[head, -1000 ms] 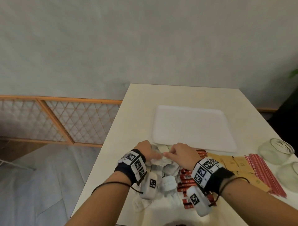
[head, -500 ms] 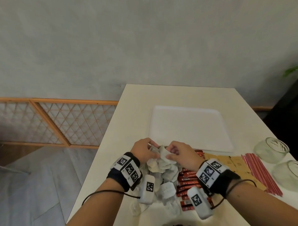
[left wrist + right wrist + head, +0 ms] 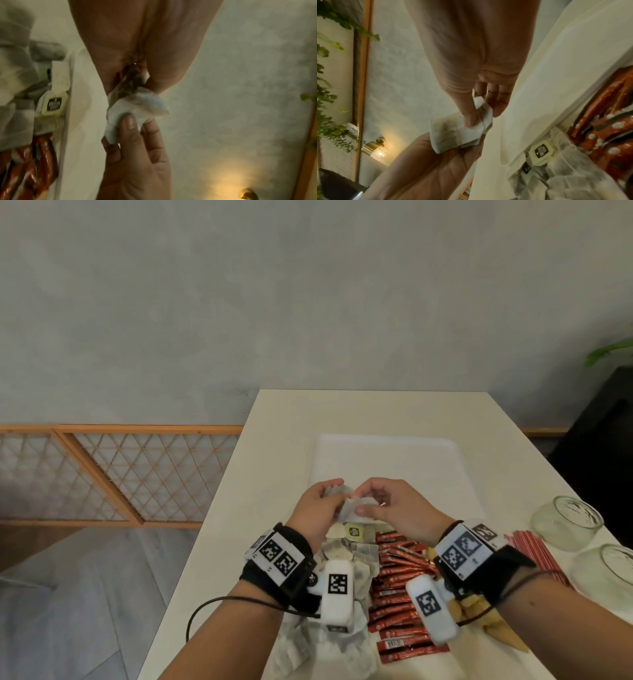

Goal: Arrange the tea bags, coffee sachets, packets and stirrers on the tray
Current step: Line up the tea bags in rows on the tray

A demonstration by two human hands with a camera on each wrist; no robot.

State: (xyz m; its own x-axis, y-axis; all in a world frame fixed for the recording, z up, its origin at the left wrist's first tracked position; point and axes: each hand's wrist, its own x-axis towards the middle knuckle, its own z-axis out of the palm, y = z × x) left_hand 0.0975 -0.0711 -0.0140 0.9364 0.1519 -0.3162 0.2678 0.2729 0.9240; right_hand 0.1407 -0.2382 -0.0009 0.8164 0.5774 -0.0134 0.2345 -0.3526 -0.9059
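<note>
Both hands are raised over the near edge of the empty white tray [image 3: 411, 460], sharing a small bunch of white tea bags [image 3: 347, 505]. My left hand [image 3: 334, 491] grips the bunch [image 3: 137, 102] with curled fingers. My right hand [image 3: 363, 503] pinches one bag [image 3: 462, 134] between thumb and fingers. Under the wrists a loose pile of tea bags [image 3: 346, 556] lies on the table, one with a yellow tag [image 3: 354, 531]. Red coffee sachets [image 3: 400, 577] sit to its right, then brown packets [image 3: 496, 628] and red stirrers [image 3: 527, 546].
Two glass jars [image 3: 565, 522] [image 3: 606, 573] stand near the table's right edge. The table's left edge [image 3: 205, 529] drops to the floor beside a wooden lattice screen [image 3: 120, 474]. A grey wall is behind the table.
Both hands have lifted off the tea bag pile with several bags and moved forward, from above the pile to over the tray's near edge.
</note>
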